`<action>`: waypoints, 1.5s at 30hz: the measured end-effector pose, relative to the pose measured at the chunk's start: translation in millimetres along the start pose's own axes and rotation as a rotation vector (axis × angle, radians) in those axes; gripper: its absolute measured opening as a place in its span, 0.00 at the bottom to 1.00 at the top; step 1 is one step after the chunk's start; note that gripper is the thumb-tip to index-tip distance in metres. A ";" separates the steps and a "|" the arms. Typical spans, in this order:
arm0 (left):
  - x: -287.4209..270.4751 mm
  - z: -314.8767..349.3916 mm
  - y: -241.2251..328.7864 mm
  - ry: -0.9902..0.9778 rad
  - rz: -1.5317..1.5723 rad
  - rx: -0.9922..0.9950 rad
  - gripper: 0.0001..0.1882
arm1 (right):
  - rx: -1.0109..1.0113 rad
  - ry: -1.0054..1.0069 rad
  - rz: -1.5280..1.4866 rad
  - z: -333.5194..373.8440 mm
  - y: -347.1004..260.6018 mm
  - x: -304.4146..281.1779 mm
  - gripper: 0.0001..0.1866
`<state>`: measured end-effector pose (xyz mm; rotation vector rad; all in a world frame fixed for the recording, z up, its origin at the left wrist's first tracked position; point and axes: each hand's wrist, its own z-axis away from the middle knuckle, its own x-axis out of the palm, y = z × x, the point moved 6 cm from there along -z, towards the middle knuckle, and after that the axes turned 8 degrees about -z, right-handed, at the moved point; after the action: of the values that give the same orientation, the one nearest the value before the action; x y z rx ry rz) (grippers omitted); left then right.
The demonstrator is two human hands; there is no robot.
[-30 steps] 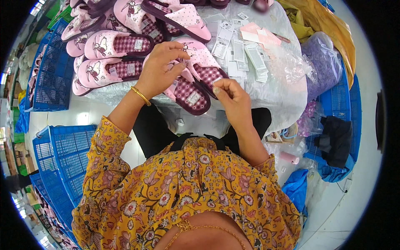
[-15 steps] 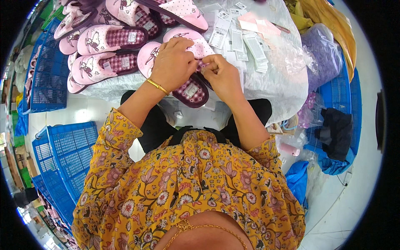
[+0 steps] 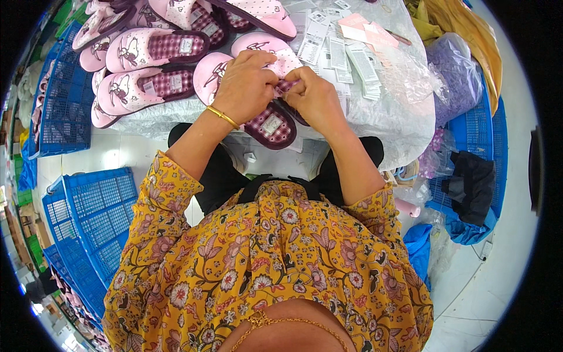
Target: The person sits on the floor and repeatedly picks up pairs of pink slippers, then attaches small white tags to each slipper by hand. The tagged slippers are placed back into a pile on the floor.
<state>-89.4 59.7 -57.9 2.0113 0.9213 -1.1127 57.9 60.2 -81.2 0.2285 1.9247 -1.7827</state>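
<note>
A pair of pink slippers with dark red checked insoles lies at the near edge of the table between my hands. My left hand (image 3: pixel 246 85) is closed over the upper of the nearer slipper (image 3: pixel 271 125), whose heel sticks out past the table edge. My right hand (image 3: pixel 314 100) pinches at the inner side of the pair, fingertips almost touching the left thumb. Whatever is in that pinch is too small and covered to name. The farther slipper (image 3: pixel 252 42) shows its pink toe beyond my left hand, while its heel is mostly hidden under my right.
More slippers (image 3: pixel 158 50) are piled at the left of the table (image 3: pixel 404 123). Paper tags (image 3: pixel 337 54) and pink cards (image 3: pixel 366 30) lie beyond my right hand, beside crumpled clear plastic (image 3: pixel 410 76). Blue crates (image 3: pixel 102 205) stand at the left; a purple bundle (image 3: pixel 454 73) sits at the right.
My right hand's fingers have curled in a little more at the slippers. My left hand keeps its hold, and the whole view has shifted slightly.
</note>
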 end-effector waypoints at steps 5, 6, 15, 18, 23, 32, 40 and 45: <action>0.6 0.0 -0.1 -0.020 0.004 -0.013 0.08 | 0.013 -0.022 -0.042 -4.7 5.2 1.1 0.14; 0.9 0.1 -0.2 -0.028 -0.001 -0.015 0.08 | 0.024 -0.029 -0.057 -5.0 7.1 1.2 0.14; 0.8 -0.4 0.2 -0.021 -0.017 0.000 0.07 | 0.046 -0.031 -0.053 -10.0 8.2 6.3 0.15; 0.6 -0.9 0.4 -0.036 -0.016 -0.013 0.08 | 0.044 -0.030 -0.065 -9.9 7.5 4.8 0.15; 1.5 -0.2 0.2 -0.049 -0.021 -0.017 0.08 | 0.032 -0.014 -0.066 -9.5 7.1 5.2 0.15; 8.0 -2.2 2.7 -0.066 0.031 0.001 0.06 | 0.014 0.023 -0.061 -7.0 7.2 6.7 0.15; -3.7 -20.4 -4.0 -0.119 0.075 -0.058 0.06 | 0.014 0.008 -0.102 -12.2 18.6 5.7 0.15; -43.0 -25.3 4.2 0.050 0.218 0.077 0.04 | 0.013 -0.047 -0.710 -9.6 6.8 5.8 0.11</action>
<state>-92.2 66.4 -8.4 2.1525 0.6731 -0.9942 53.6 69.2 -89.8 -0.5587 2.1123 -2.1916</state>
